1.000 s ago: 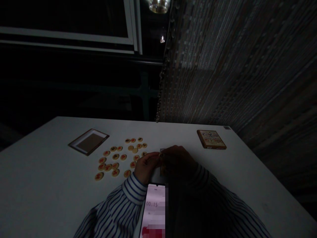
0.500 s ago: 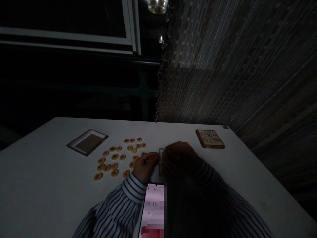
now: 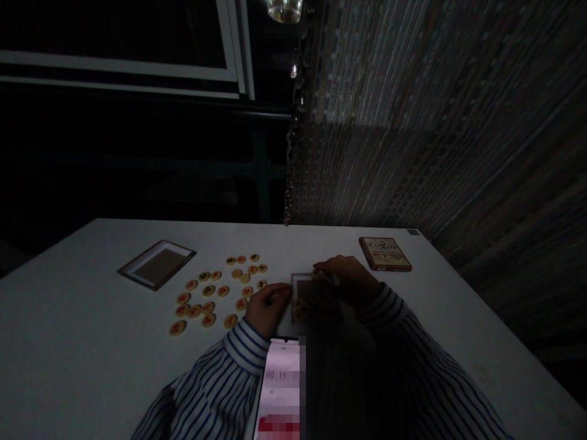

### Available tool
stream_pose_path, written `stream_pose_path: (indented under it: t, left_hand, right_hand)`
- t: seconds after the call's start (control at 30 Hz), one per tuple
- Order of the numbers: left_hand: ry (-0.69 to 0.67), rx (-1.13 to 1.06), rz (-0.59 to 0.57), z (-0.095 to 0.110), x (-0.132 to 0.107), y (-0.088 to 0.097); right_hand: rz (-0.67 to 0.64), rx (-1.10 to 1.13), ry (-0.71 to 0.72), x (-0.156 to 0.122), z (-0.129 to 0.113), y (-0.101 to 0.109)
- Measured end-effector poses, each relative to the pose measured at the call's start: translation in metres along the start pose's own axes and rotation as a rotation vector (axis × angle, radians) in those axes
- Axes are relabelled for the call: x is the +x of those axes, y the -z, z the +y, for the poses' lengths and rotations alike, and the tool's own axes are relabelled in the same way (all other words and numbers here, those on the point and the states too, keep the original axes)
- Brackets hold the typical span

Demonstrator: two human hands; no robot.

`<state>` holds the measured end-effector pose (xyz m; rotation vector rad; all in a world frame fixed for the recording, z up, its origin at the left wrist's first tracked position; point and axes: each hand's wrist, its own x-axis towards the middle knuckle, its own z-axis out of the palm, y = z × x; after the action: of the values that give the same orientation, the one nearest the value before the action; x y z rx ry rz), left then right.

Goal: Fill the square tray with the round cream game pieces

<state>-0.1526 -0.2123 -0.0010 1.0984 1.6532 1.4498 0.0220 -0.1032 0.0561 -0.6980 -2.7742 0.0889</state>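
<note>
My left hand [image 3: 266, 310] is closed in a pinch, its fingertips at the left edge of a shallow open box [image 3: 294, 299] on the table. Inside the box, several round Chinese chess pieces [image 3: 300, 308] lie along the near side, partly lost in shadow. Above the box's far right part, my right hand [image 3: 351, 278] grips one Chinese chess piece [image 3: 318, 274] with its fingertips. Left of my left hand, several loose pieces [image 3: 208, 290] with red or black characters are spread over the white table [image 3: 101, 342]; a few show plain faces.
A second shallow tray-like box part [image 3: 131, 276] lies at the back left. At the back right is a closed box with a printed lid [image 3: 386, 252]. A lit phone [image 3: 277, 391] showing a timer lies at the near edge. Beaded string curtains [image 3: 367, 153] hang behind the table.
My right hand has shifted a little right and up, uncovering more of the box's inside and the piece in its fingers. My left hand stays at the box edge. The view has shifted slightly.
</note>
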Motion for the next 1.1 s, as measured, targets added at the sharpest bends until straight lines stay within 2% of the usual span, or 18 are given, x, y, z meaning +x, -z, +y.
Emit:
stream_pose_path:
  t: [0.23,0.5,1.1]
  left_hand:
    - [-0.065,0.136,-0.024,-0.006,0.001,0.001]
    - [-0.108,0.209,-0.048,-0.016,0.001,-0.001]
    - [-0.197,0.347,-0.065,-0.019,0.000,-0.001]
  right_hand:
    - [-0.122,-0.081,-0.022,0.000,0.007,-0.006]
    - [-0.314,-0.212,-0.091,0.005,0.003,-0.014]
    - [-0.469,-0.297,-0.147,0.009,-0.002,-0.026]
